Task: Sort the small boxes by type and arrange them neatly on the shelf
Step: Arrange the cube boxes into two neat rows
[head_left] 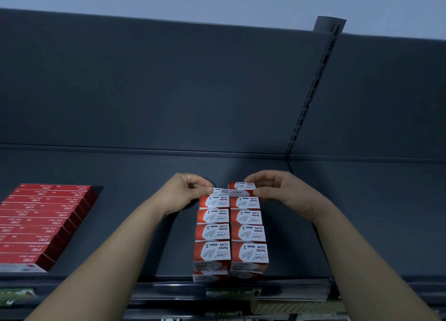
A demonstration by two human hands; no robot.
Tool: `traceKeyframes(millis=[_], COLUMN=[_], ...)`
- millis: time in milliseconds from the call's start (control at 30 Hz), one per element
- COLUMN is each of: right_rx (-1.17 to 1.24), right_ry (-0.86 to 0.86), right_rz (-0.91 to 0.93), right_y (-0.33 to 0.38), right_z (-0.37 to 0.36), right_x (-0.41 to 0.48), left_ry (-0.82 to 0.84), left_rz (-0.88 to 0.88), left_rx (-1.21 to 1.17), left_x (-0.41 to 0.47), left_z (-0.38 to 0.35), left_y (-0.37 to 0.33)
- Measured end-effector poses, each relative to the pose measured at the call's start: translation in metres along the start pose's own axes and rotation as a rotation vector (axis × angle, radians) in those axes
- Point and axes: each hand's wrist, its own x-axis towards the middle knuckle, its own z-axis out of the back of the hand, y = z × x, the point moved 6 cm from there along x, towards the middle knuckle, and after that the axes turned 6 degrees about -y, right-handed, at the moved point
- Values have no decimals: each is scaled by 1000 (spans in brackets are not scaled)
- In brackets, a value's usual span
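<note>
Two columns of paper-clip boxes (246, 234); left hand (185, 193) and right hand (277, 190) each pinch the twelve-o'clock box, likely squaring rows.

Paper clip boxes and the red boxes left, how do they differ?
The paper clip boxes are red and white, squarish; red boxes are mostly red, long, flat. The left hand and right hand hold rear paper clip boxes; nothing touches the red boxes. Both sit on the shelf.

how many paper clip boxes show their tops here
10 paper clip boxes, two columns of five on the shelf: four settled in each, the rearmost left box in the left hand, the rearmost right box in the right hand. More may hide underneath.
</note>
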Motion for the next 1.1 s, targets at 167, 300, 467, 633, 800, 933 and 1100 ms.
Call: traceKeyframes(millis=[167,300,467,633,800,933,1100], right_rx=[-21,-46,2,41,105,117,178], right_ry=[-51,-71,-117,-152,-187,-209,-194], right_rz=[29,27,26,25,13,12,-19], right_y=[3,0,-1,-5,-8,-10,-11], right_z=[2,0,1,2,4,2,-9], right_x=[-2,-4,-6,-5,-6,-8,-12], left_ry=[-47,-47,69,46,-137,-150,-57], left_rz=[-11,-77,-50,-64,-104,-156,-145], left_rx=[-3,-55,4,44,-69,-195,-180], left_x=[1,-2,-2,-1,-8,-25,-37], left_z=[3,2,5,8,26,26,10], left_y=[4,0,5,3,-8,-21,-17])
